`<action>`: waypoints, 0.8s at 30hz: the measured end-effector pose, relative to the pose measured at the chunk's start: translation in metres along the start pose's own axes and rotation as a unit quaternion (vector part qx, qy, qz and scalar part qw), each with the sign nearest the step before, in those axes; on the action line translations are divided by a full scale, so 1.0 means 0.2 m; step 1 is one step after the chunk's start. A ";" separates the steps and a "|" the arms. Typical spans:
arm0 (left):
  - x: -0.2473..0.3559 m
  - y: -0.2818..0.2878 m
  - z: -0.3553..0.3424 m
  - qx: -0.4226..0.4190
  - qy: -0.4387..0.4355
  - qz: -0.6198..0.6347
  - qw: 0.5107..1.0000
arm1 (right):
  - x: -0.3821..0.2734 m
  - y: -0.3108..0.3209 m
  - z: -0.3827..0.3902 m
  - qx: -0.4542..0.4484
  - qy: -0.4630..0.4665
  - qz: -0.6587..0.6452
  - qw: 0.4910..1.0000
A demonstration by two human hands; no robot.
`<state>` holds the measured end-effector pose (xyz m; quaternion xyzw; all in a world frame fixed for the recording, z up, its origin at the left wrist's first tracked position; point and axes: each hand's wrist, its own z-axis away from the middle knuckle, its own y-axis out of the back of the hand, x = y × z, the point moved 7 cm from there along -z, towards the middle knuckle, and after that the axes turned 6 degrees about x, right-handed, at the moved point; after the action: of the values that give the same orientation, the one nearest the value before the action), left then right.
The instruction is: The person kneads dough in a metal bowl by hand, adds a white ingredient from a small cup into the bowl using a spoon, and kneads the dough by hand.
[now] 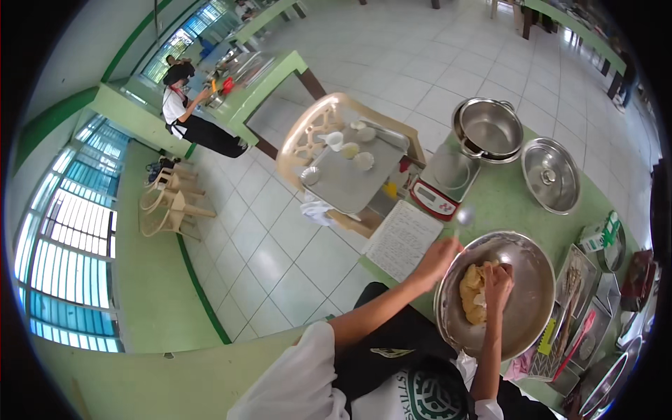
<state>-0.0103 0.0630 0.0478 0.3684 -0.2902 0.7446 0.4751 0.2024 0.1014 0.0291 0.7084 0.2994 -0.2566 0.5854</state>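
Note:
A yellowish lump of dough point(473, 292) lies in a wide metal mixing bowl point(526, 326). My right hand point(498, 283) reaches into the bowl with curled fingers pressed into the dough's right side. Over the bowl's left rim is my left hand point(439, 260), its fingers closed. A small shiny spoon point(465, 215), blurred, sticks up from that hand. Next to the hand lies a sheet of handwritten paper point(402, 240) at the table edge. Just beyond the paper stands a red and white kitchen scale point(435, 199).
Metal bowls point(492, 129) and a metal lid point(551, 175) stand at the table's far side. Trays and utensils point(568, 308) crowd the right. A plastic chair point(308, 140) bears a grey tray point(350, 183) with small cups. Another person point(180, 112) works at a far table.

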 end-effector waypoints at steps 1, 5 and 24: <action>0.10 0.19 -0.08 0.076 -0.085 -0.067 0.991 | 0.00 -0.03 -0.01 -0.003 0.001 -0.002 1.000; 0.17 1.06 -0.51 0.341 -0.294 -0.294 0.843 | 0.02 -0.13 -0.04 -0.043 -0.033 0.079 0.995; -0.24 2.81 -1.77 0.293 -0.170 -0.457 0.822 | 0.25 -0.40 -0.23 -0.172 -0.107 0.130 0.971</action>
<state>-0.6112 0.1032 -0.2360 0.7017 0.0671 0.4176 0.5734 0.1789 0.1643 -0.0523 0.5981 0.1803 -0.1968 0.7556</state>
